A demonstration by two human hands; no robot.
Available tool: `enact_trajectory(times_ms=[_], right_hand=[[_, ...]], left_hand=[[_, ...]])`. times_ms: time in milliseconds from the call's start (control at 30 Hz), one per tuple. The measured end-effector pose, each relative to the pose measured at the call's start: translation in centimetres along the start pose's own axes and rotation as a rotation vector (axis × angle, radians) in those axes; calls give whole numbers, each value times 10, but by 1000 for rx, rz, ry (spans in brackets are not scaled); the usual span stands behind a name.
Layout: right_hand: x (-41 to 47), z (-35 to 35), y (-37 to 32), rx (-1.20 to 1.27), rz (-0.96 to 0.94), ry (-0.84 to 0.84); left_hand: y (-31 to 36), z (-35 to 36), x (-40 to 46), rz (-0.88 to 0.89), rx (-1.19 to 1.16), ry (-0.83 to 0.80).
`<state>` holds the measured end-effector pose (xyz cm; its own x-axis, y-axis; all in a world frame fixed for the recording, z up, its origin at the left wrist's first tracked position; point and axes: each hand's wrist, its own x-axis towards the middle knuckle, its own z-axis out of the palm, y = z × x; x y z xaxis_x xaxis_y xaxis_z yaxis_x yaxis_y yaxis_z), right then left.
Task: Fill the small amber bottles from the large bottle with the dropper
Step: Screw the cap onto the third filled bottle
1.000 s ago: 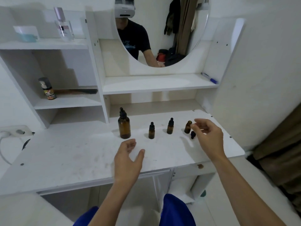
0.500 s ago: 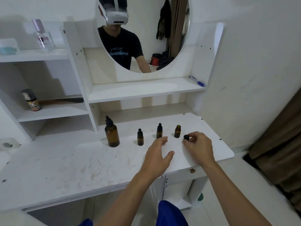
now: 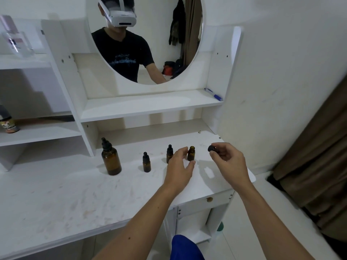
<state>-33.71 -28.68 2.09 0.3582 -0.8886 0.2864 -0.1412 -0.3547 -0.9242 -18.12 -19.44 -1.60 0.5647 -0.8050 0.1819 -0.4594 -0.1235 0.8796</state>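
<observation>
Amber bottles stand in a row on the white counter [image 3: 75, 194]: the large bottle [image 3: 111, 160] with its black dropper top at left, then two capped small bottles [image 3: 146, 162] [image 3: 169, 154], then the uncapped small bottle [image 3: 191, 153] at right. Head view: the left hand [image 3: 179, 168] reaches toward the uncapped small bottle, fingers [image 3: 183, 150] spread and relaxed; forefinger and thumb flank the bottle, contact not discernible. The right hand [image 3: 230, 163], raised to the right of the row, pinches the black cap [image 3: 213, 148] between thumb and curled fingers. A blue pen [image 3: 214, 94] lies on the shelf below the mirror [image 3: 150, 40].
</observation>
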Motion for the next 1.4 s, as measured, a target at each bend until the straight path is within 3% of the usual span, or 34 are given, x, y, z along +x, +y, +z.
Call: enact_trajectory(times_ms=[467,867,1067,1400], right_hand=[[26,8,-13,23,-85,-168],[41,23,-14,-164,-197,-287],[43,27,1,-200,-130,-379],[35,34,7,-52,-76,-360]], left_hand=[[-2,5,14,32,-44,58],[-8,6,15,63,-84,54],[-11,5,15,78,-87,54],[-13,6,17,101,-113,55]])
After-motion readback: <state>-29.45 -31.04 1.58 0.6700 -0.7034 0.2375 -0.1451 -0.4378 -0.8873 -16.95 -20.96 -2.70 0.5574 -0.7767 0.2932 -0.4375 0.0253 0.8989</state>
